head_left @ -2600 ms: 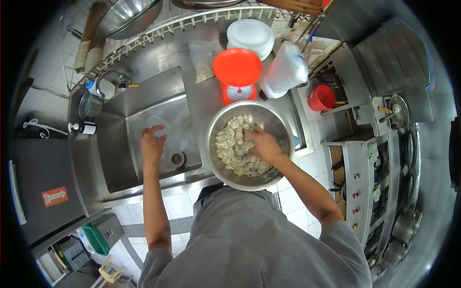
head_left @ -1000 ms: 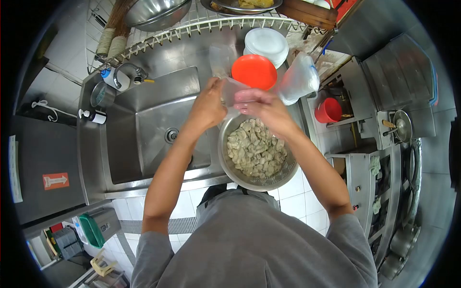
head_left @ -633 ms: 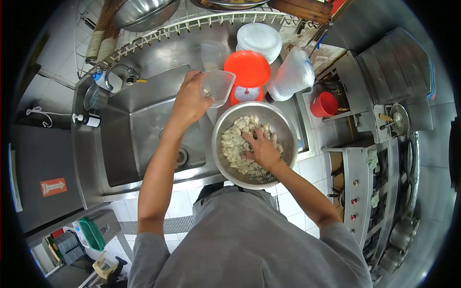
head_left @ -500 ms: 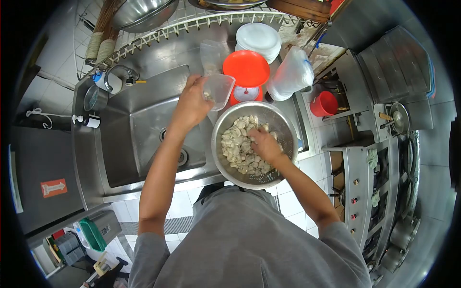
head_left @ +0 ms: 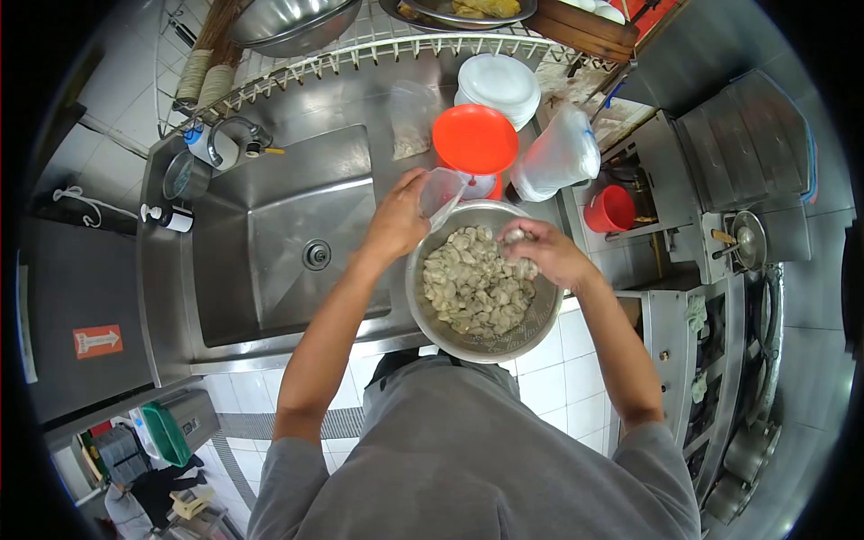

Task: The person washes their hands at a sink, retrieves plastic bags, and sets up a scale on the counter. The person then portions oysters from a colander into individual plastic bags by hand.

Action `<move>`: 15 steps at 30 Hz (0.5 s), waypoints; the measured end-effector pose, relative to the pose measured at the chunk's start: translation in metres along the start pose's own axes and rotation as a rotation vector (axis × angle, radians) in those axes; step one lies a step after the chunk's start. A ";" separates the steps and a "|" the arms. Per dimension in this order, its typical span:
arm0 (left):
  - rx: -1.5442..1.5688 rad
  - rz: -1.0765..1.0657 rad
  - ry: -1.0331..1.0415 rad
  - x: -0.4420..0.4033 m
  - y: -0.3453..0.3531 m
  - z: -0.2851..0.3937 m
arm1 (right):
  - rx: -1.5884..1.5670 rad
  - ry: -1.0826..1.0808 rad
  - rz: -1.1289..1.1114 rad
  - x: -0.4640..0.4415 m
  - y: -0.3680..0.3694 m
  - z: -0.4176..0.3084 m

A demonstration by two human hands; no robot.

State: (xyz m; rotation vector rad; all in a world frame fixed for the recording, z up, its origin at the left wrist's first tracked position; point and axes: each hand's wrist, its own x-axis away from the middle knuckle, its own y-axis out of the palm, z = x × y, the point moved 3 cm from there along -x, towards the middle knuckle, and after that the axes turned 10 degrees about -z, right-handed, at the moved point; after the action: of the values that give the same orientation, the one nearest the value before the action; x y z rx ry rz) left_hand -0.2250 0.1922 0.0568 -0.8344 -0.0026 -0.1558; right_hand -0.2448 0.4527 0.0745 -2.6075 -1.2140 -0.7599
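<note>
Lifted from the heap since the earlier frame, the right hand point(head_left: 553, 256) now pinches a few pale pieces point(head_left: 472, 279) between curled fingertips and thumb, above the colander's right side. The rest lie heaped in the metal colander point(head_left: 537, 326), at the surface's front edge beside the sink point(head_left: 297, 216). The left hand point(head_left: 400, 216) has come closer with a clear bag point(head_left: 441, 191), gripped by its side at the upper-left rim. Scooping a portion seems the step in hand; getting it into the bag would call for a wide mouth and a tight pinch. Behind are a red scale point(head_left: 474, 139), a second bag point(head_left: 411, 126) and stacked white plates point(head_left: 497, 83).
</note>
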 end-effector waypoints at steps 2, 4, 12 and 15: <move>0.014 0.016 0.027 0.000 0.001 -0.002 | -0.120 -0.033 -0.123 -0.007 0.009 -0.033; 0.000 0.032 0.071 0.002 -0.001 0.000 | -0.167 -0.054 -0.127 -0.028 0.020 -0.055; 0.076 0.111 0.105 0.010 -0.044 0.018 | -0.079 -0.092 -0.113 -0.114 0.043 -0.074; 0.077 0.106 0.087 0.003 -0.056 0.015 | -0.179 -0.161 -0.063 -0.092 0.042 -0.089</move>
State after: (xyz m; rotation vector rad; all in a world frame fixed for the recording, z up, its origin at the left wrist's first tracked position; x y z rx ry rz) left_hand -0.2287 0.1660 0.1085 -0.7488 0.1162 -0.0916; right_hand -0.2965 0.3319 0.1059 -2.8355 -1.3346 -0.7119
